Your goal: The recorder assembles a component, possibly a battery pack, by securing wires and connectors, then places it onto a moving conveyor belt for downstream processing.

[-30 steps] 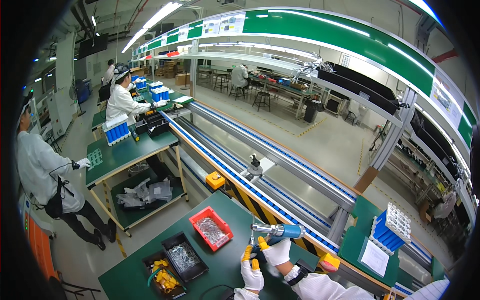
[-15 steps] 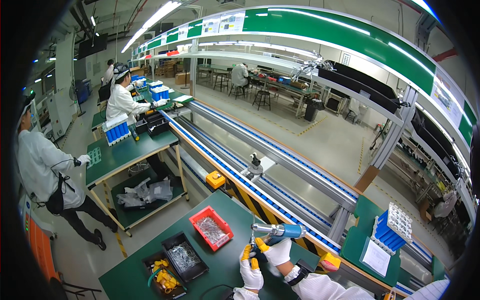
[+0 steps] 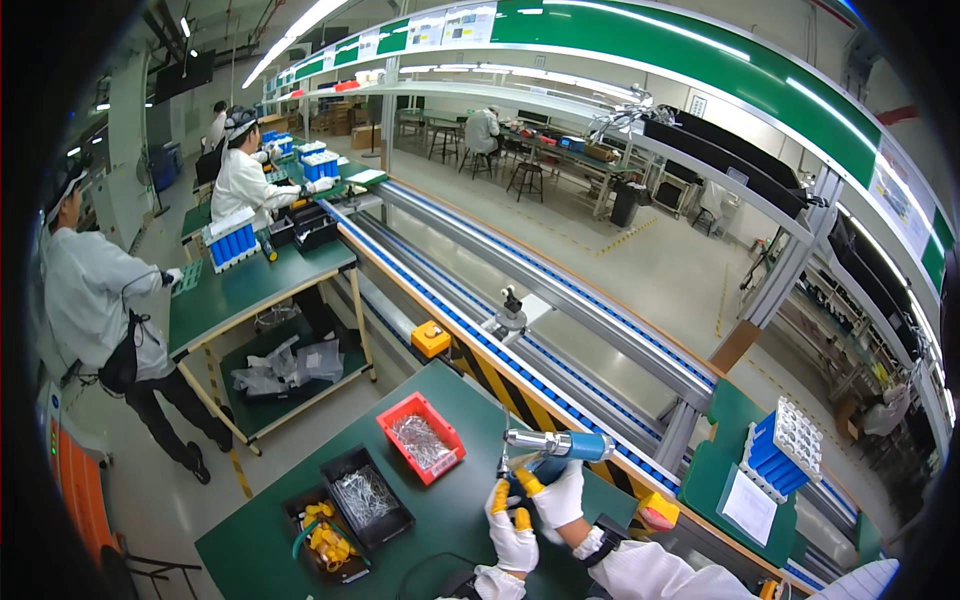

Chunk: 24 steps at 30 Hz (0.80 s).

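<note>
A blue and silver power screwdriver (image 3: pixel 575 446) lies roughly level above the green table, its blue end to the right and its silver nose to the left. My right hand (image 3: pixel 560 500), in a white glove with yellow fingertips, is closed on its underside; the fingers are partly hidden. Close to the nose, where a thin upright metal part shows, my left hand (image 3: pixel 512 535) has its gloved fingers pinched together. What they hold is too small to make out. Left of my hands stand a red bin (image 3: pixel 422 437) of metal fasteners and a black bin (image 3: pixel 368 497) of similar pieces.
Another black bin (image 3: pixel 326 545) holds yellow pieces. Beyond the green table (image 3: pixel 260 535) runs a conveyor (image 3: pixel 480 360) with a yellow box (image 3: pixel 430 338) beside it. A blue-and-white cell block (image 3: pixel 783 455) stands at right. Co-workers (image 3: pixel 110 300) stand at left.
The power screwdriver and my right hand have shifted slightly up and the tool lies more level. My left hand stays near its nose. At far left, a co-worker's arm has moved.
</note>
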Available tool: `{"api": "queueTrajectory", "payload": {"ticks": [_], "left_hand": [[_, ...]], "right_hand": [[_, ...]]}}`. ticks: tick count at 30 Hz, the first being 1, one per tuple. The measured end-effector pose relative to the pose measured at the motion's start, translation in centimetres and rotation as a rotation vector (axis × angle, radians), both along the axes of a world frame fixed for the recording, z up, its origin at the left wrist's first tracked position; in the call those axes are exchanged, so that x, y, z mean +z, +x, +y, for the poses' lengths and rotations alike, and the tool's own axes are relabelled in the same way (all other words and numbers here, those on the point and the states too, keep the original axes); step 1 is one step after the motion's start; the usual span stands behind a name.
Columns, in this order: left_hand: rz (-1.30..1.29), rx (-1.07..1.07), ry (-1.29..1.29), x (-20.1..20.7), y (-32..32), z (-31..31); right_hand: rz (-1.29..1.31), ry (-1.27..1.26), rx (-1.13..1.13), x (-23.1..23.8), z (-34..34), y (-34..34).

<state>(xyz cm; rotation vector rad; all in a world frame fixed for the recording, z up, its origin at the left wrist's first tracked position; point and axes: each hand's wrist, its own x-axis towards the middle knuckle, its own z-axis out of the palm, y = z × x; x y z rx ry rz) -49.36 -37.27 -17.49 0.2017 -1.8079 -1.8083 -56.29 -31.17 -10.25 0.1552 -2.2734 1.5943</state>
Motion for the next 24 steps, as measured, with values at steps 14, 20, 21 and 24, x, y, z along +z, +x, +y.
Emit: {"api": "queueTrajectory", "payload": {"ticks": [14, 20, 21, 24], "left_hand": [[-0.044, -0.933, -0.418, -3.3, 6.7, 7.5], [-0.187, -1.180, -0.515, -1.2, 6.8, 5.7], [-0.199, -1.174, -0.464, -1.3, 7.0, 5.7], [-0.375, -1.391, -0.685, -1.3, 6.4, 6.4]], "right_hand": [[-0.378, 0.620, 0.305, 2.4, 0.2, 5.0], [-0.521, 0.971, 0.357, 2.3, -1.5, 4.8], [-0.524, 0.967, 0.337, 1.5, -1.5, 4.6], [-0.349, 0.925, 0.399, -0.2, -0.8, 3.4]]}}
